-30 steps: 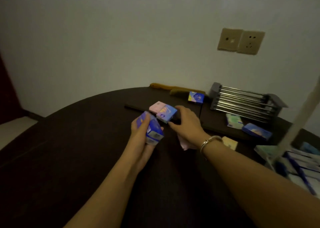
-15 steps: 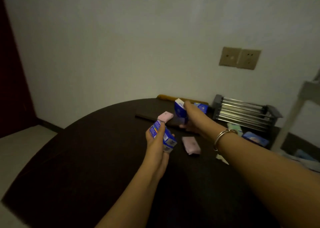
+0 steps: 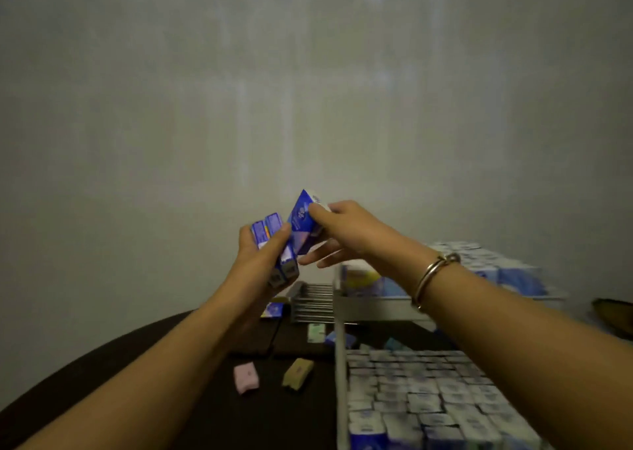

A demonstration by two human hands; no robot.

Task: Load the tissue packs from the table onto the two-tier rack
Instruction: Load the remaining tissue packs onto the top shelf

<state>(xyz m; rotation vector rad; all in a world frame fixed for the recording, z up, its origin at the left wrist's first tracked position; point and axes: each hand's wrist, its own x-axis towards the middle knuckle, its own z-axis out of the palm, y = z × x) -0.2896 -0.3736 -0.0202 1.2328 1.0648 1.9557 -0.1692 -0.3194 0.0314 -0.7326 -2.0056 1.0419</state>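
Dim tabletop point(image 3: 144, 374) below: your left hand point(image 3: 260, 261) grips seemingly two tissue packs point(image 3: 274, 244), right hand point(image 3: 342, 230) pinches another point(image 3: 301, 225); next, carry them to the rack point(image 3: 342, 374).

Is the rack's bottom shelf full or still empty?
Nearly full, as far as visible: the lower tier is covered with tight rows of tissue packs, though its right part is hidden behind the arm.

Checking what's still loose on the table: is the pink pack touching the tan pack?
Apart. The head view shows the pink pack and the tan pack lying side by side with a strip of dark table between them.
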